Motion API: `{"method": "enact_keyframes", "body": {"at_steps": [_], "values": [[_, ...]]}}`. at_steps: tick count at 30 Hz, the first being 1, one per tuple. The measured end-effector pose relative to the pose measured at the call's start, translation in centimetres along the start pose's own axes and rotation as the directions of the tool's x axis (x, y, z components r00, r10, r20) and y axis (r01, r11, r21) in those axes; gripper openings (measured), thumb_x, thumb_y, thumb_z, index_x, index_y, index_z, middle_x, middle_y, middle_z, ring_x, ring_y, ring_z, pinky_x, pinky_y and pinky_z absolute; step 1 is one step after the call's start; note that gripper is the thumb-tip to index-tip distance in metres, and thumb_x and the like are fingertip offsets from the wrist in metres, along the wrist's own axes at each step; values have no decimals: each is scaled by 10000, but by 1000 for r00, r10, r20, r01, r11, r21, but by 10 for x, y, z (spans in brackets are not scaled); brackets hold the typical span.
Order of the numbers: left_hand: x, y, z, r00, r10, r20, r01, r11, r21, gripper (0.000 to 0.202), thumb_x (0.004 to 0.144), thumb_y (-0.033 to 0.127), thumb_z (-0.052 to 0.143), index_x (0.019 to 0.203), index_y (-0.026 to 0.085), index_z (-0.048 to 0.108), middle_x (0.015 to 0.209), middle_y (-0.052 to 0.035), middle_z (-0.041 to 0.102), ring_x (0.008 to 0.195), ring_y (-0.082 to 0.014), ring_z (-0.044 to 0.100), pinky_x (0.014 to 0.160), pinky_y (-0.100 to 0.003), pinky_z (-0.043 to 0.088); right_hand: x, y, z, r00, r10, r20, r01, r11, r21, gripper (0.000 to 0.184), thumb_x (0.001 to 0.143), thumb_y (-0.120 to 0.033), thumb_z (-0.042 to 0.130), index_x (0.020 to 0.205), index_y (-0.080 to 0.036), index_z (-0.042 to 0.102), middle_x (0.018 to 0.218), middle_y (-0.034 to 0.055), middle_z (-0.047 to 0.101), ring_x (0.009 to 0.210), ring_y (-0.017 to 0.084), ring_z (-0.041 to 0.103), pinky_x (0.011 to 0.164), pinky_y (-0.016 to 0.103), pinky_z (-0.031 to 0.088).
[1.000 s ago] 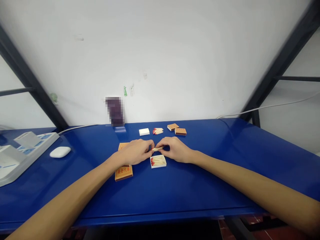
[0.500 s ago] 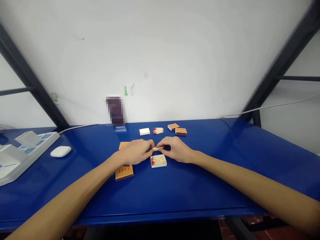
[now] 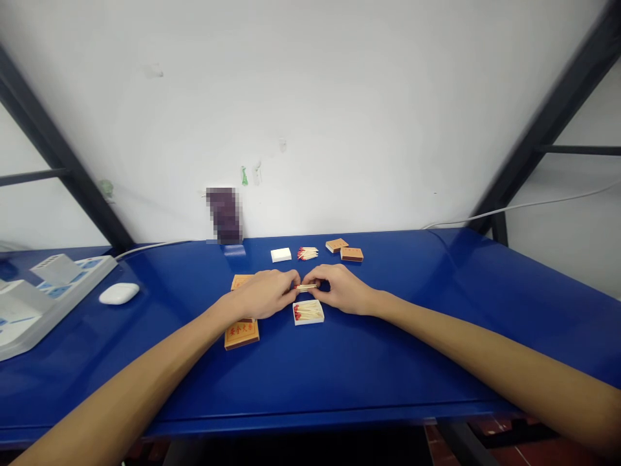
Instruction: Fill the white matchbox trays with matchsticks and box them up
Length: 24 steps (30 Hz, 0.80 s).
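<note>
Between my two hands is a small bundle of matches (image 3: 306, 287), red heads toward the left. My left hand (image 3: 268, 292) pinches the head end with thumb and fingers. At the other end, the fingertips of my right hand (image 3: 343, 288) are closed on the sticks. Just below the bundle, a white matchbox tray (image 3: 309, 321) holds several red-headed matches. Under and beside my left forearm lie orange matchboxes, one in front (image 3: 242, 334) and one behind (image 3: 241, 281), both partly covered.
Toward the wall lie a white box (image 3: 281, 255), a pile of matches (image 3: 308, 254) and two brown matchboxes (image 3: 351, 254). A white earbud-like case (image 3: 119, 294) and a power strip (image 3: 63, 304) sit at left on the blue table (image 3: 369, 375). A pixelated dark object (image 3: 226, 217) stands at the wall.
Both hands keep their grip on the matches, with only slight finger movement. The tray and boxes stay in place; the view shifts very slightly.
</note>
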<state>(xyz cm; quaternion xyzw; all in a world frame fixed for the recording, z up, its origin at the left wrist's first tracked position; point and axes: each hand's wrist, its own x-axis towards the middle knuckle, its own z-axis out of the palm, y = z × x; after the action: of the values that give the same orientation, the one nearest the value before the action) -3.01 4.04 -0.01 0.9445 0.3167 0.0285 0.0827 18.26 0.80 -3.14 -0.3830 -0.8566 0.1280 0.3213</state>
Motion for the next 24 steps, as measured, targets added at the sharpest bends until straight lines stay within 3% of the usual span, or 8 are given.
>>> {"method": "enact_keyframes", "body": {"at_steps": [17,24], "values": [[-1,3,-3,1000,-7,0,7,1000,-23,247,988,392,353,1021,231,537,695,9,599,630,-176,550,567,-288,322,-1,6,1,999,43,2,-43,993,106,136,872,-195,584,928,-179,707,796,18,700,680,133,591,632,250,461],[-5,3,-6,999,26,-28,-27,999,-26,205,961,259,309,982,240,513,701,19,582,625,-171,534,593,-289,332,0,5,-3,991,133,35,-137,974,179,144,831,-179,597,914,-175,715,837,26,728,748,160,638,691,280,498]]}}
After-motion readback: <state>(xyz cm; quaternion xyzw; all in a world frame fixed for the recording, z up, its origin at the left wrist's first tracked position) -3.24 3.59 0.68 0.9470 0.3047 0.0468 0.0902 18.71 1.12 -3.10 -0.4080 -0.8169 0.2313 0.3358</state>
